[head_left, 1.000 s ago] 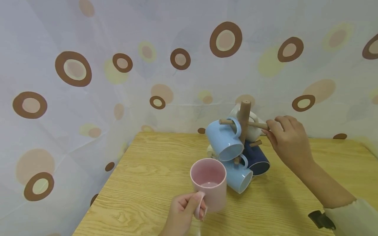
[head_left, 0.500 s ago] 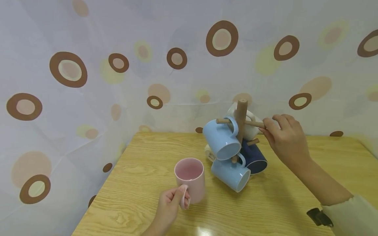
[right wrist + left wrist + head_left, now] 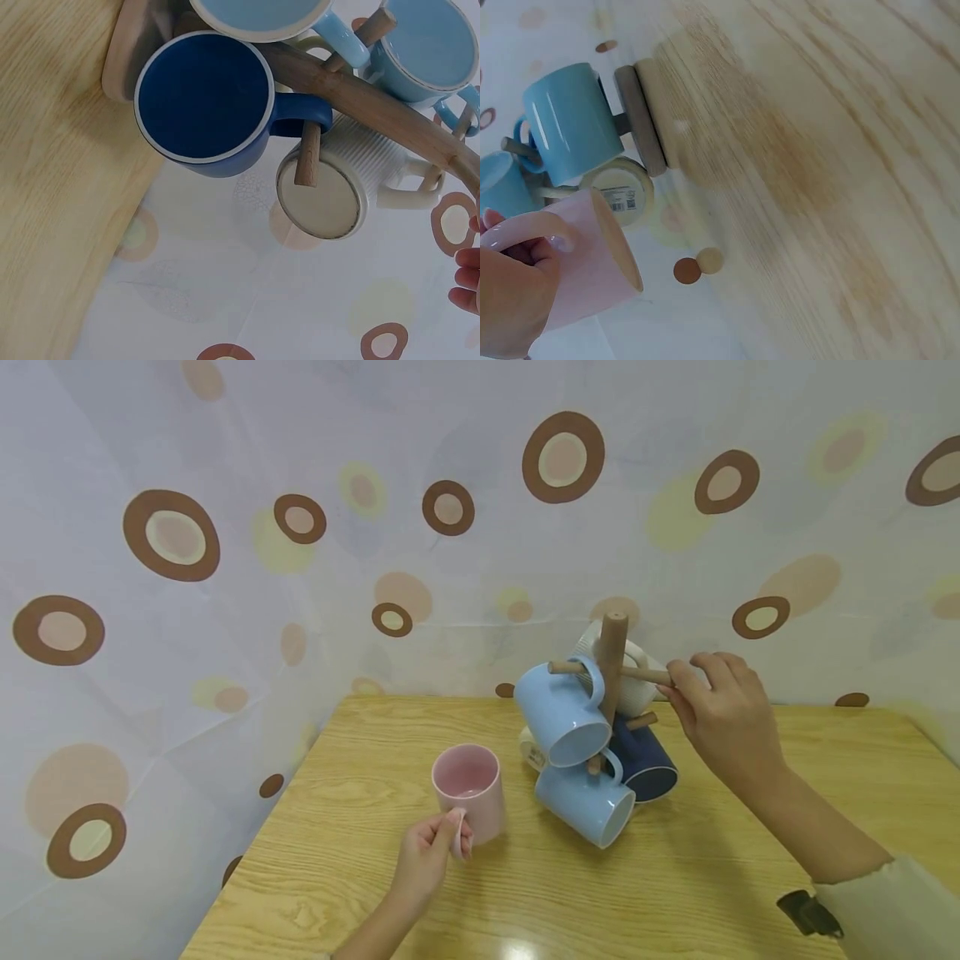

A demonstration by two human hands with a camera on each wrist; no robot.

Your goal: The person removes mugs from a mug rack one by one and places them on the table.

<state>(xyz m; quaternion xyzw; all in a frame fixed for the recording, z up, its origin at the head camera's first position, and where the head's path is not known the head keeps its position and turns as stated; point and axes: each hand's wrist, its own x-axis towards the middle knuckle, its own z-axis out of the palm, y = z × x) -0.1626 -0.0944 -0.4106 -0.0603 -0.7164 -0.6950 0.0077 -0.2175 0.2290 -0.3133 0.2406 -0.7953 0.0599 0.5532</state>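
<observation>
My left hand (image 3: 423,856) grips a pink mug (image 3: 483,814) by its handle, with the mouth facing up, over the table left of a wooden mug tree (image 3: 613,643). The fingers of my right hand (image 3: 731,718) pinch the end of the tree's upper right peg (image 3: 643,675). On the tree's left side hang two light blue mugs (image 3: 558,714), one above the other. A navy mug (image 3: 641,760) hangs low on the right, and a white ribbed mug (image 3: 367,154) sits behind the post. Partly hidden at the back is a cream mug (image 3: 622,191) with a label on its base.
The wooden table (image 3: 360,777) extends to both sides of the tree. Behind it hangs a pale curtain (image 3: 465,577) printed with brown rings and spots. A black strap piece (image 3: 810,914) is by the right sleeve (image 3: 885,902).
The pink mug, held in my left hand, has moved left and farther away from me, clear of the lower light blue mug in the head view. My right hand stays on the peg.
</observation>
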